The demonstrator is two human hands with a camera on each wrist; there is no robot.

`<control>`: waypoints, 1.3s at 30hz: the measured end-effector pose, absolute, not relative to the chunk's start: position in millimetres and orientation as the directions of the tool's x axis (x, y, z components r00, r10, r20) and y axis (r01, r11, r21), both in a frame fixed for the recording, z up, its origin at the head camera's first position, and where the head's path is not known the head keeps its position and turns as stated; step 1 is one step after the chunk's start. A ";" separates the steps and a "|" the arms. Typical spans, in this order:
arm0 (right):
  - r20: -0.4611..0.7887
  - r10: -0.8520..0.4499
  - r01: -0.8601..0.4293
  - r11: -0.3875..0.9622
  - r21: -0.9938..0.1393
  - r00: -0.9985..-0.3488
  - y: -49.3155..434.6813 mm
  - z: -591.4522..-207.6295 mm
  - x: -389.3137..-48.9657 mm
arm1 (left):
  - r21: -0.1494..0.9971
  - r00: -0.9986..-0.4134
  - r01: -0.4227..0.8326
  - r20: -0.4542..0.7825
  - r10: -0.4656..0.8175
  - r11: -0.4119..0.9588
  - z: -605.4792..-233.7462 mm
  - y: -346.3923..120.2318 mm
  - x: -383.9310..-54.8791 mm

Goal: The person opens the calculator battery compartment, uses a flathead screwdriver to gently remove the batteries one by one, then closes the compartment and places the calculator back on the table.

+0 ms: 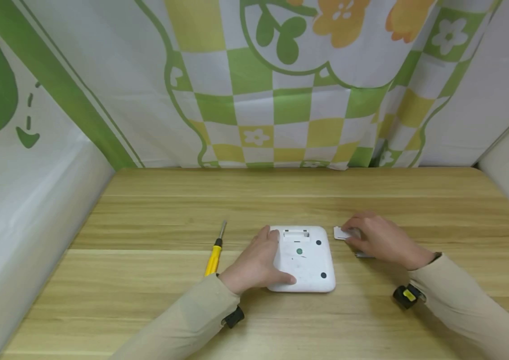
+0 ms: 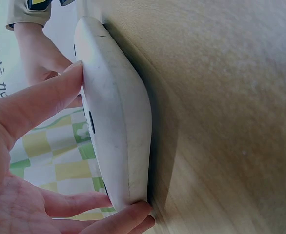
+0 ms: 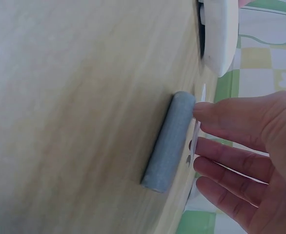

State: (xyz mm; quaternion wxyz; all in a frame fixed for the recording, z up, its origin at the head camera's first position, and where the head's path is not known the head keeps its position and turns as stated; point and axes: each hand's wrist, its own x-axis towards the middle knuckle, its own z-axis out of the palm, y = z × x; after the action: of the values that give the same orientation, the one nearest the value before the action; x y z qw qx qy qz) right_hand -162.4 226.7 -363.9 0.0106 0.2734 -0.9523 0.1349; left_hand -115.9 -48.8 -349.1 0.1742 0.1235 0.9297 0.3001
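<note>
While a yellow-handled screwdriver (image 1: 214,257) lies leftmost on the wooden table (image 1: 146,300), our left hand (image 1: 259,260) grips the white device (image 1: 310,270) near the middle, thumb and fingers spread wide; farther right, our right hand (image 1: 382,240) pinches a thin white piece (image 1: 339,233) between thumb and fingertips, near a grey cylinder (image 3: 168,144).

The head view looks forward and down from above the near side of the wood-grain counter (image 1: 146,210), far enough off to take in both far corners and the green, yellow and white checked cloth curtain (image 1: 290,106) past the far edge. The 2 wrist views sit low and close, turned sideways, facing that far edge: 1 at the left hand (image 1: 259,260), 1 at the right hand (image 1: 378,237). All 3 share the white rounded-square plastic device (image 1: 310,267) and the curtain.
</note>
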 end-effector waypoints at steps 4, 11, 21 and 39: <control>0.104 -0.522 -0.530 0.808 -0.256 -0.846 224.7 -362.0 -162.0 | 0.597 -0.909 0.126 -0.250 0.333 0.792 -349.5 -48.8 -116.0; 0.118 -0.532 -0.543 0.800 -0.256 -0.839 218.1 -355.5 -159.5 | 0.598 -0.910 0.136 -0.240 0.338 0.790 -349.8 -49.1 -116.3; 0.126 -0.549 -0.561 0.784 -0.265 -0.826 205.5 -344.6 -158.6 | 0.596 -0.911 0.138 -0.238 0.338 0.791 -349.1 -49.4 -116.1; 0.100 -0.599 -0.596 0.739 -0.314 -0.795 175.5 -337.1 -161.0 | 0.597 -0.905 0.138 -0.248 0.346 0.790 -349.1 -50.6 -115.9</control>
State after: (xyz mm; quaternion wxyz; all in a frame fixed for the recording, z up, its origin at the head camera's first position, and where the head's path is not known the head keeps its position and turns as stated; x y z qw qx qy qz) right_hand -161.0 175.5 -337.1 -0.0039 0.3204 -0.9325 0.1668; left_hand -115.9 -50.6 -349.1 0.1751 0.1302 0.9297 0.2966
